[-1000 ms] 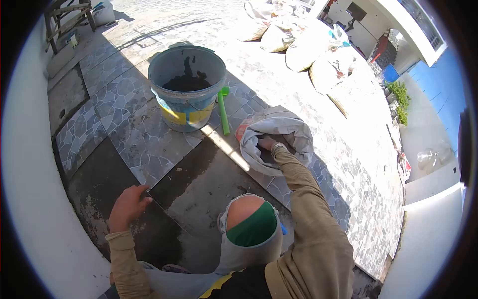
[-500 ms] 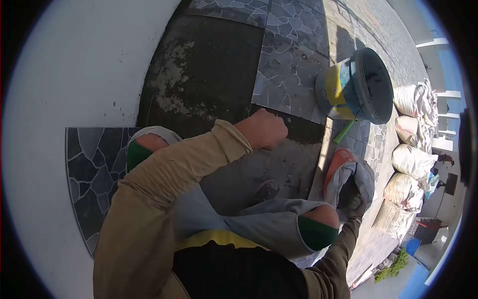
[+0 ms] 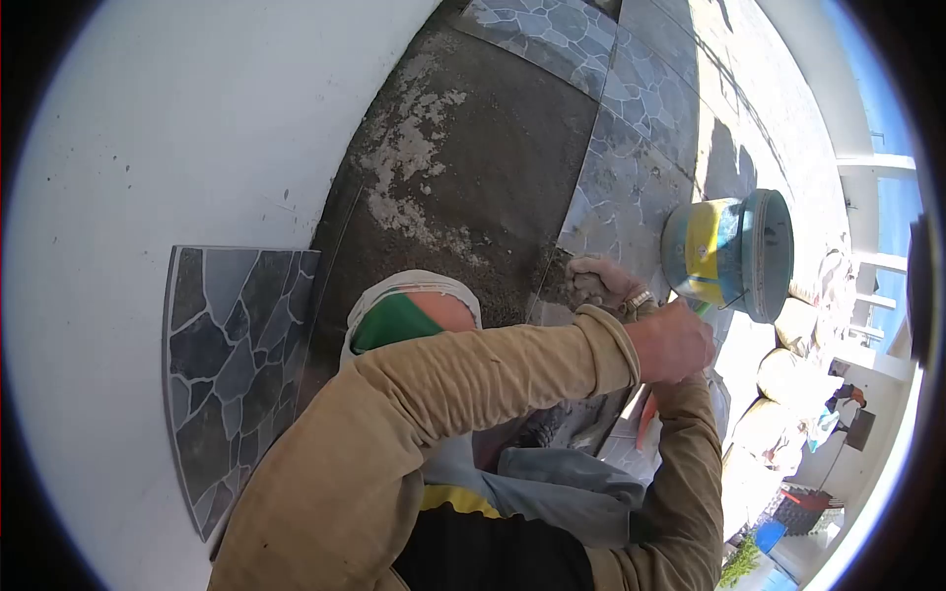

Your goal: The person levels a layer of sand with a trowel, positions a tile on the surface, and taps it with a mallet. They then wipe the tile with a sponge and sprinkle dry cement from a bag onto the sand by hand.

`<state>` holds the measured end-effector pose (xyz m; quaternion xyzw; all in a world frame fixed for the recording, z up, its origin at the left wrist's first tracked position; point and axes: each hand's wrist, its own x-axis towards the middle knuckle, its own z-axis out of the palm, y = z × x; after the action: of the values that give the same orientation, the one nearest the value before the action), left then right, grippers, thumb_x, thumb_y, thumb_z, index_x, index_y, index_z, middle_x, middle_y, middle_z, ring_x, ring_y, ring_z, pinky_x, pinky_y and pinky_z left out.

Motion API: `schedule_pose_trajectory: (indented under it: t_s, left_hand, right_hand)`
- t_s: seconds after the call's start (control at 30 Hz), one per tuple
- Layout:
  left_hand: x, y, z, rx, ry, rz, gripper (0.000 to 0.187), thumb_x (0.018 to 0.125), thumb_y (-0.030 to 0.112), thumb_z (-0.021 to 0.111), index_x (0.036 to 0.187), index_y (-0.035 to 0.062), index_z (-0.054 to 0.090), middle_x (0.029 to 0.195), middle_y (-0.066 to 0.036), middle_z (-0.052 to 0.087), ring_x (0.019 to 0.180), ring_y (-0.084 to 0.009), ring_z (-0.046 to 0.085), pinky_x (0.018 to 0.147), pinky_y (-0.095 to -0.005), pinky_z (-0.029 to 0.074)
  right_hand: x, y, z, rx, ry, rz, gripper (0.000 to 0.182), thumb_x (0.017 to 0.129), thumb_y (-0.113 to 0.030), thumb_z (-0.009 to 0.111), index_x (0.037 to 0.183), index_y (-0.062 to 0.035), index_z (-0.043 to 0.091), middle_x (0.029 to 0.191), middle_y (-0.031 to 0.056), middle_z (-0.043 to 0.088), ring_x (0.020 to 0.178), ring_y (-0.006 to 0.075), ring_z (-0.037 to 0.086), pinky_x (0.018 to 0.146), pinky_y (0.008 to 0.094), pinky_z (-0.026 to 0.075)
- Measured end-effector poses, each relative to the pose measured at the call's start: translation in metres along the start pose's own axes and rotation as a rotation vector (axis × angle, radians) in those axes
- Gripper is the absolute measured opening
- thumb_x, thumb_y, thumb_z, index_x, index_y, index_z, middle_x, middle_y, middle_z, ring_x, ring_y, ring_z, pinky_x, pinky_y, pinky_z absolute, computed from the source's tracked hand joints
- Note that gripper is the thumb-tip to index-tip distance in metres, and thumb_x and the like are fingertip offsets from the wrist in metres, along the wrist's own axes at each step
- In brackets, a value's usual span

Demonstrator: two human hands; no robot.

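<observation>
My right hand (image 3: 599, 283), coated in grey and with a band at its wrist, is over the bare dark floor bed (image 3: 503, 148). Its fingers are curled around what looks like a handful of grey cement powder. My left hand (image 3: 675, 343) is closed in a fist, crossing over my right forearm; what it holds, if anything, is hidden. Beyond both hands stands a blue bucket (image 3: 769, 251) with a yellow band. The cement sack (image 3: 645, 422) is mostly hidden behind my right arm, with a bit of its red print showing.
A stone-pattern tile (image 3: 232, 364) leans by the white wall (image 3: 197, 148) at left. Laid tiles (image 3: 631, 177) border the bed. Several filled sacks (image 3: 783, 379) line the sunlit side. A person (image 3: 849, 396) is far off at right.
My right hand has come out of the open sack and moved up and left over the bed. My left fist has shifted right and down, across my right forearm. The view has turned.
</observation>
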<state>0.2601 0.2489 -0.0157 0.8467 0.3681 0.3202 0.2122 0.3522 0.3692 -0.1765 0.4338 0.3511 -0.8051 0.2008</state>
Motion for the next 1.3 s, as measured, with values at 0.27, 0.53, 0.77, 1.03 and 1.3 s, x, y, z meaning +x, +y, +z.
schedule_pose_trajectory:
  t_s: [0.27,0.53,0.77,1.03,1.3]
  left_hand:
    - [-0.018,-0.028,-0.047,0.05,-0.058,-0.152,0.013,0.083,0.014,0.07,0.094,0.0095,0.074,0.1,-0.007,0.072,0.091,-0.0266,0.072,0.08,-0.0432,0.054]
    - [-0.022,-0.062,-0.061,-0.051,0.057,-0.146,0.013,0.082,0.011,0.069,0.094,0.0097,0.074,0.094,-0.009,0.073,0.089,-0.0256,0.073,0.083,-0.0415,0.053]
    - [-0.022,-0.074,-0.069,-0.078,0.299,-0.205,0.02,0.078,0.013,0.074,0.098,0.0082,0.072,0.087,-0.011,0.072,0.084,-0.0268,0.072,0.078,-0.0416,0.053]
    - [-0.032,-0.089,-0.087,-0.1,0.45,-0.196,0.019,0.082,0.01,0.068,0.1,0.004,0.071,0.08,-0.013,0.067,0.074,-0.0308,0.069,0.072,-0.0436,0.054]
    - [-0.036,-0.097,-0.099,-0.194,0.512,-0.255,0.018,0.083,0.007,0.066,0.1,0.0031,0.07,0.083,-0.016,0.068,0.077,-0.0336,0.069,0.072,-0.0445,0.053]
  right_hand:
    - [0.209,-0.1,0.068,0.284,0.388,-0.634,0.021,0.091,-0.014,0.068,0.11,-0.0069,0.063,0.094,0.0026,0.065,0.08,0.0149,0.064,0.061,0.0323,0.052]
    - [0.215,-0.096,0.085,-0.499,0.036,-0.618,0.017,0.094,-0.011,0.062,0.109,-0.0037,0.064,0.092,0.0061,0.065,0.082,0.0204,0.065,0.066,0.0367,0.055]
    - [0.268,-0.188,0.044,0.67,0.484,-0.831,0.015,0.102,-0.017,0.052,0.102,-0.0053,0.061,0.093,0.0102,0.066,0.087,0.0241,0.067,0.078,0.0398,0.059]
    - [0.234,-0.175,0.096,-0.205,0.104,-0.282,0.017,0.102,-0.018,0.051,0.099,-0.0046,0.061,0.081,0.0062,0.064,0.07,0.0201,0.063,0.064,0.0315,0.054]
    - [0.329,-0.22,0.008,0.245,0.746,-1.007,0.019,0.102,-0.009,0.048,0.11,-0.0015,0.063,0.092,0.0129,0.066,0.088,0.0235,0.064,0.075,0.039,0.056]
